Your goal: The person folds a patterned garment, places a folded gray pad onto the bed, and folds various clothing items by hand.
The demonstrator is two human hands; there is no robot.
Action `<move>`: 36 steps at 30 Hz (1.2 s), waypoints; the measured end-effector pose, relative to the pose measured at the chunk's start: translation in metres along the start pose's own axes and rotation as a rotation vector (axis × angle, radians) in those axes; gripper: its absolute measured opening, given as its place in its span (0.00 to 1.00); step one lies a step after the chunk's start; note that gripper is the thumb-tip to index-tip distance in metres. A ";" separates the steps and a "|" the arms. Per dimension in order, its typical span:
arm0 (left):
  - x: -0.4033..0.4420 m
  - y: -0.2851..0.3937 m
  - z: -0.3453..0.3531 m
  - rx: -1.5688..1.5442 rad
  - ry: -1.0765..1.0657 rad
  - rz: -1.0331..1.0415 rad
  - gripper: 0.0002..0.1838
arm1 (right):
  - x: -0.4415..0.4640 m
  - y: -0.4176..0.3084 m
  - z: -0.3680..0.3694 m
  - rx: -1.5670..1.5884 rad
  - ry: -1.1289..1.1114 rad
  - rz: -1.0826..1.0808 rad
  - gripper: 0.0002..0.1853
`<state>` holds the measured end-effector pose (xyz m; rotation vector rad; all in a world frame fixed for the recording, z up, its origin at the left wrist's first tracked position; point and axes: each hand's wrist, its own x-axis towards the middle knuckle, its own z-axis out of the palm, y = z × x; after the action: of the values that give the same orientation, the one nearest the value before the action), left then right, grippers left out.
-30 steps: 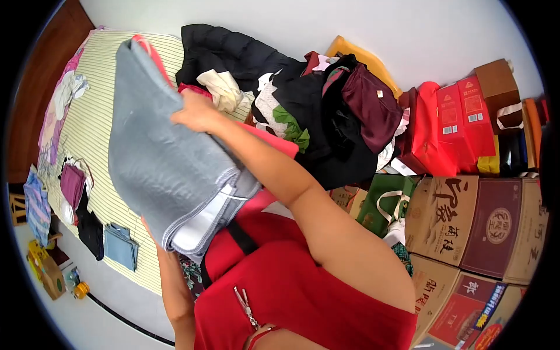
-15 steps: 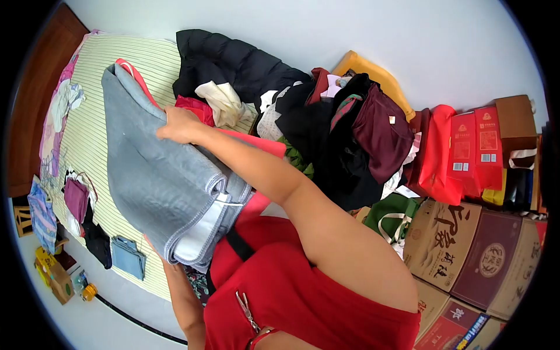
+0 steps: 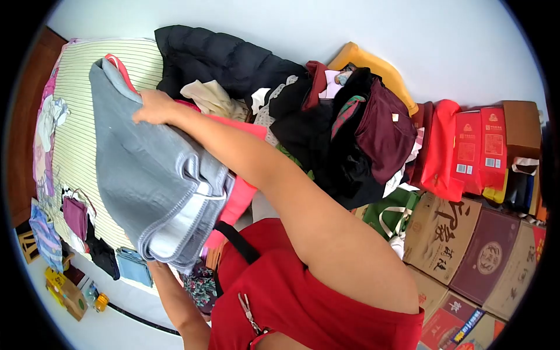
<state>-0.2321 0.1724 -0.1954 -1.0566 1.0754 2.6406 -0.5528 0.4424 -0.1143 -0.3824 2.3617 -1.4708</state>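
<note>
The right hand [image 3: 153,108] has its fingers closed on the upper edge of a thick grey cloth [image 3: 140,157] with a white inner face and pale stitched edges; the cloth is folded over and held up in front of the person's red top [image 3: 315,303], its far end tilted over the bed [image 3: 76,128], which has a pale striped sheet; a short thin white cord [image 3: 214,198] shows at the folded near end; the left hand [image 3: 153,266] is mostly hidden at the lower end of the cloth, so how far its fingers are open and what they hold cannot be told; a coral-red cloth [image 3: 241,199] shows behind the grey one, and a black strap [image 3: 236,240] lies across the red top; beyond the right forearm [image 3: 233,146] are a black quilted padded jacket [image 3: 221,58], a crumpled cream cloth [image 3: 213,98] and a heap of dark garments with a shiny maroon garment [image 3: 385,134] on it; to the right stand tall red printed boxes [image 3: 493,149] beside a red bag [image 3: 444,157], with a green bag with white handles [image 3: 379,217] near printed brown cardboard boxes [image 3: 437,239]; near the left hand, a folded light blue denim garment [image 3: 134,268] lies on the edge of the bed, near a crumpled purple cloth [image 3: 74,216]
</note>
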 end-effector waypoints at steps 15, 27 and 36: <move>0.004 -0.107 -0.009 0.952 -0.123 -0.267 0.31 | -0.132 0.082 0.001 -0.202 0.034 -0.282 0.09; -0.023 -0.122 -0.098 1.244 -0.096 -0.251 0.32 | -0.351 -0.260 -0.020 0.106 0.510 -1.187 0.03; -0.030 -0.112 -0.112 1.167 -0.108 -0.191 0.29 | -0.452 -0.309 0.007 -0.048 0.580 -0.763 0.10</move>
<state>-0.1089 0.1881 -0.2982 -0.6474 1.9258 1.4071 -0.1230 0.4819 0.2227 -1.0910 2.8688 -2.0702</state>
